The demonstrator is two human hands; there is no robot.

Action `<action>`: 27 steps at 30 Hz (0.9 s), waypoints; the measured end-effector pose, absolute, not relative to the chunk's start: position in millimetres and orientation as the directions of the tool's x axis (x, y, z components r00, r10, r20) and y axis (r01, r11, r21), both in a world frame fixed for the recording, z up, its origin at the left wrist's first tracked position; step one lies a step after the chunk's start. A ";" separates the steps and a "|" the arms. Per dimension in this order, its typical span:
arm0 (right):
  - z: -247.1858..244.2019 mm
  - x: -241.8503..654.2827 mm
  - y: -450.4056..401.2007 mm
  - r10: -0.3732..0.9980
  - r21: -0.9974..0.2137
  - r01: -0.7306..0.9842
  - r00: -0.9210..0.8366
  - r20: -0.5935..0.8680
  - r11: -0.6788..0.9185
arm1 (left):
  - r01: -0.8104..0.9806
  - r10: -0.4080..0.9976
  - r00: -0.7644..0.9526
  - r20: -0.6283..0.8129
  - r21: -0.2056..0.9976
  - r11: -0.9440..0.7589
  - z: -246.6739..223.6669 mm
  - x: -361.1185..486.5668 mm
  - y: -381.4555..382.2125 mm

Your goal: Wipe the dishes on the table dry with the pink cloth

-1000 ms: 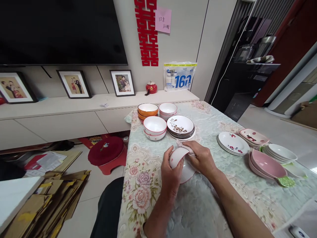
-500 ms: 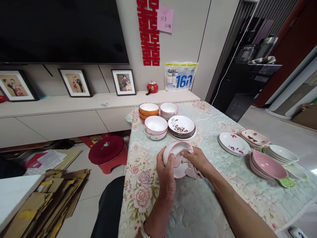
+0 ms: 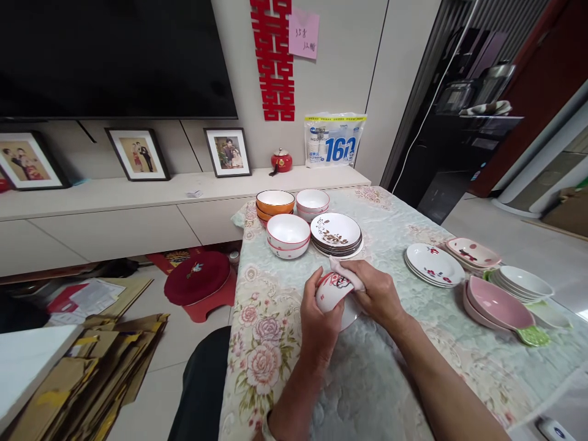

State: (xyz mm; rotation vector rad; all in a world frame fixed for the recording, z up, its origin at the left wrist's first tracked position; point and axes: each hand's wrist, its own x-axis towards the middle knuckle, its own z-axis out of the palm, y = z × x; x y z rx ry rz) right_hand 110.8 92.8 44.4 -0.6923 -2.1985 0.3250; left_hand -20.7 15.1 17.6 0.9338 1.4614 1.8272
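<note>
My left hand (image 3: 319, 321) is closed around a white bowl (image 3: 331, 297) with a red and black pattern, tilted so its outer side shows. A pale pinkish cloth (image 3: 350, 275) is bunched in my right hand (image 3: 379, 291) and pressed over the bowl's upper edge. Below the bowl, part of another white dish (image 3: 350, 315) shows on the table, mostly hidden by my hands. Just beyond stand a stack of white red-rimmed bowls (image 3: 288, 236) and a stack of dark-edged plates with a brown flower print (image 3: 336, 233).
Orange bowls (image 3: 275, 205) and more white bowls (image 3: 313, 205) stand at the table's back. To the right are flowered plates (image 3: 434, 264), pink leaf-shaped bowls (image 3: 498, 303), small white bowls (image 3: 526, 285) and rectangular dishes (image 3: 473, 252). A red stool (image 3: 198, 278) sits left of the table.
The bowl has turned from showing its inside to showing its patterned outside. My right hand and the cloth have moved from inside the bowl to over its outer edge.
</note>
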 end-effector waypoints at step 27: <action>41.9 110.4 93.9 0.692 -0.588 0.366 -0.425 0.584 0.721 | -0.043 0.840 -0.522 0.145 0.980 -0.196 26.9 -22.2 11.3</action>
